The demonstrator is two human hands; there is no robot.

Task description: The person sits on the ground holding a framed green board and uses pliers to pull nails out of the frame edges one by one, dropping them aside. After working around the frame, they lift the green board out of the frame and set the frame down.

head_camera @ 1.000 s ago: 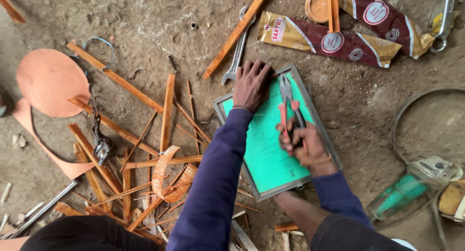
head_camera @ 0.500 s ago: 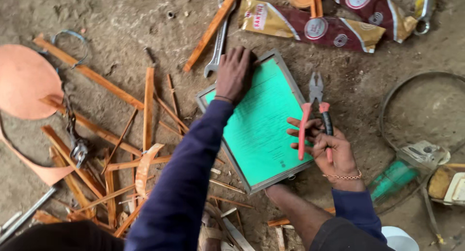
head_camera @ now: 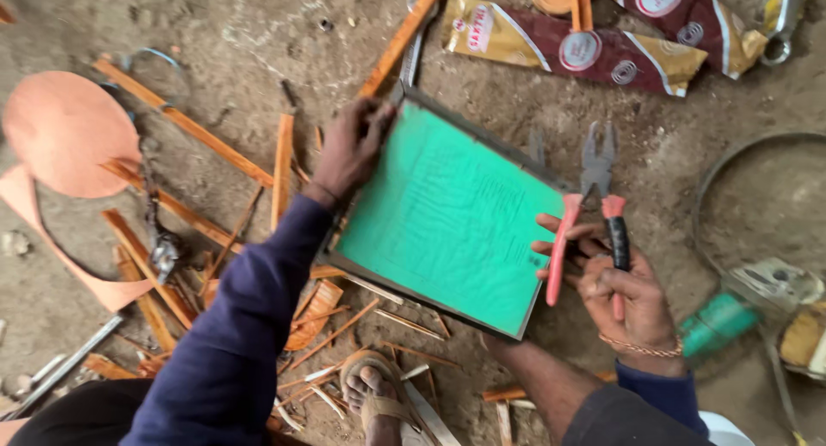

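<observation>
On the dirt floor [head_camera: 215,33], your left hand [head_camera: 348,149] clamps the green framed panel's [head_camera: 447,218] upper corner while your right hand [head_camera: 624,291] grips pliers [head_camera: 594,209] just beside its right edge; a slip could scratch the face.

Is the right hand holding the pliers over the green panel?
No, the right hand holds the pliers beside the right edge of the green panel, over the dirt ground.

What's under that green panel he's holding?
The green panel lies on dirt ground, with wood strips poking out from beneath its lower edge. The left hand grips its top corner. Whatever lies under its middle is covered.
</observation>
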